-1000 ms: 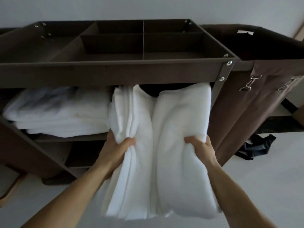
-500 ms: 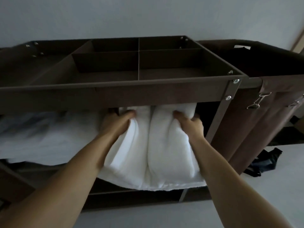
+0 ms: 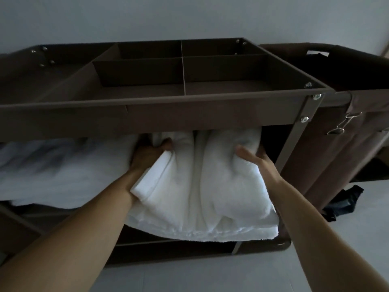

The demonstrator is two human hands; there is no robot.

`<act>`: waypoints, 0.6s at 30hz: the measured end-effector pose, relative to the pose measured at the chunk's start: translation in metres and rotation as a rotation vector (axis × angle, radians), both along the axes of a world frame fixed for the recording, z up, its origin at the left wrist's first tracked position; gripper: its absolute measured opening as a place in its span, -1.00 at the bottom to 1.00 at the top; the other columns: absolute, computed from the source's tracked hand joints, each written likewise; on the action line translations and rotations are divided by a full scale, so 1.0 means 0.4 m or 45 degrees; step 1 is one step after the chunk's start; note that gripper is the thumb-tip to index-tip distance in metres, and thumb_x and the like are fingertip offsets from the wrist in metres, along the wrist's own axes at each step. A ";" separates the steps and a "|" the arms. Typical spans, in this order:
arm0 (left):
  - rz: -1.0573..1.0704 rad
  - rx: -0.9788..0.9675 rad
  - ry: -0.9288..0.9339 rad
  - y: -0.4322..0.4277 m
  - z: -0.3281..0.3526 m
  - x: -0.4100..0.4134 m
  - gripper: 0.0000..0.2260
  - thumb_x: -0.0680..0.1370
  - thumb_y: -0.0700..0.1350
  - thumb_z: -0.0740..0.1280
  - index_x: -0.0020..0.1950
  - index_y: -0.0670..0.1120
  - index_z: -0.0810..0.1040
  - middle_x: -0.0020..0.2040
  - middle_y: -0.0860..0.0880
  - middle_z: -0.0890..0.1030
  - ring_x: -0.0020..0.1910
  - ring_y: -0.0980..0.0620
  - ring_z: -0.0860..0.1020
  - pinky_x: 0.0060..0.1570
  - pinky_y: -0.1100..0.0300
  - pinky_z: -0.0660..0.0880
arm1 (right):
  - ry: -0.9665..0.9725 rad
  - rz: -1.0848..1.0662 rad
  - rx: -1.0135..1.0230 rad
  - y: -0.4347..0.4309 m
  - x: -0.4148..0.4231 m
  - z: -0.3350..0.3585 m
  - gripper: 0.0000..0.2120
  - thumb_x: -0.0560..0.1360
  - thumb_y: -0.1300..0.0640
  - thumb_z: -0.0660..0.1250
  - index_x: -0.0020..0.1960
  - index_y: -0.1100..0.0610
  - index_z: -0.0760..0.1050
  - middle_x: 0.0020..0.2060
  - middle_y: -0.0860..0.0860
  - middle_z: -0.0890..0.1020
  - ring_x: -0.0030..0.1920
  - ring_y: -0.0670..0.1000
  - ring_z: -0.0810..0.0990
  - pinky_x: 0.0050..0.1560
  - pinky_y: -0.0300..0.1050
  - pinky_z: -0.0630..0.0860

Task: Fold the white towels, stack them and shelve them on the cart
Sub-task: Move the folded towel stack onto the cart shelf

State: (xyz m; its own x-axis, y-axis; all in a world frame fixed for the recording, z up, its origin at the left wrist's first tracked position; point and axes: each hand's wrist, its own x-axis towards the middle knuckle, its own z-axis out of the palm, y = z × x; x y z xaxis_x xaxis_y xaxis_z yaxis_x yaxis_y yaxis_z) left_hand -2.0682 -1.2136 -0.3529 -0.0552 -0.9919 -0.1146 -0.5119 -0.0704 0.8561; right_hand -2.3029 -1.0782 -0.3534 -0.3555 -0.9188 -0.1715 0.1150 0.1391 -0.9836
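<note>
Head view, the only one we have.

- The towel stack point(image 3: 202, 186) is partly into the cart point(image 3: 210, 119). Its far end is under the top tray point(image 3: 139, 72) and its near end overhangs the shelf point(image 3: 168, 242) front edge toward us.
- Left hand point(image 3: 147, 157) grasps the stack's left edge, thumb on top.
- Right hand point(image 3: 259, 163) grasps the right edge, thumb on top. Its fingers are hidden behind the cloth.
- The stack sits between our hands and ahead of them, with its long axis front-to-back into the shelf. We judge the push goes straight away from us.
- Both hands look equally near.
- Left of the stack is another white pile point(image 3: 63, 171), blurred and just beside it.
- Right of the stack is a dark gap before the corner post point(image 3: 294, 144).
- Risk: the middle crease bunches under the tray lip.
</note>
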 end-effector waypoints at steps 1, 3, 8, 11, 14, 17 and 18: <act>-0.035 0.015 0.036 0.006 0.000 0.006 -0.37 0.54 0.19 0.37 0.47 -0.18 0.40 0.42 -0.17 0.47 0.39 -0.15 0.44 0.26 0.14 0.36 | -0.016 0.053 0.026 0.028 -0.009 -0.005 -0.33 0.21 -0.22 0.60 0.25 -0.06 0.52 0.13 -0.02 0.67 0.12 0.03 0.66 0.17 -0.01 0.57; -0.085 0.048 0.139 0.054 0.029 0.024 -0.16 0.31 0.36 0.40 0.47 -0.08 0.42 0.40 -0.09 0.50 0.35 -0.09 0.48 0.33 0.11 0.39 | -0.028 0.088 0.077 0.081 -0.017 -0.003 -0.11 0.13 -0.35 0.59 0.38 -0.07 0.45 0.21 -0.02 0.64 0.19 0.08 0.63 0.26 0.14 0.52; -0.286 0.261 0.367 0.223 0.054 0.133 -0.60 0.41 0.20 0.40 0.20 0.09 0.59 0.06 0.09 0.69 0.04 0.12 0.63 0.03 0.16 0.47 | 0.438 -0.220 0.075 0.163 -0.007 -0.017 -0.50 0.27 -0.28 0.54 0.07 0.00 0.63 -0.08 -0.03 0.71 -0.06 0.02 0.69 0.04 0.10 0.63; -0.194 0.121 0.336 0.302 0.006 0.207 -0.68 0.30 0.26 0.51 -0.05 0.14 0.65 -0.05 0.13 0.71 -0.07 0.14 0.65 0.00 0.05 0.52 | 0.325 -0.191 0.124 0.218 -0.014 -0.038 -0.47 0.15 -0.30 0.60 0.02 -0.06 0.64 -0.10 -0.05 0.72 -0.13 -0.01 0.70 -0.16 -0.03 0.63; -0.110 0.203 0.320 0.336 -0.051 0.256 -0.37 0.12 0.52 0.45 -0.03 0.11 0.55 -0.06 0.18 0.66 -0.05 0.15 0.57 0.13 -0.05 0.46 | -0.014 0.167 0.215 0.272 -0.022 -0.082 -0.30 -0.02 -0.40 0.58 -0.01 -0.04 0.67 -0.05 0.11 0.71 -0.08 0.11 0.70 -0.09 0.18 0.64; -0.156 0.438 0.478 0.327 -0.100 0.274 -0.16 0.01 0.58 0.41 0.21 0.26 0.44 0.21 0.22 0.56 0.26 0.09 0.46 0.35 -0.13 0.34 | -0.111 0.191 0.365 0.286 -0.030 -0.152 -0.04 -0.07 -0.49 0.52 0.21 0.00 0.57 0.04 0.08 0.70 0.08 0.09 0.65 0.16 0.39 0.50; -0.157 0.492 0.538 0.321 -0.112 0.276 -0.16 0.03 0.55 0.43 0.23 0.27 0.42 0.29 0.16 0.53 0.33 0.02 0.43 0.39 -0.21 0.30 | -0.154 0.189 0.378 0.282 -0.033 -0.174 0.03 -0.07 -0.50 0.52 0.25 0.04 0.54 0.03 0.06 0.71 0.06 0.08 0.66 0.10 0.27 0.53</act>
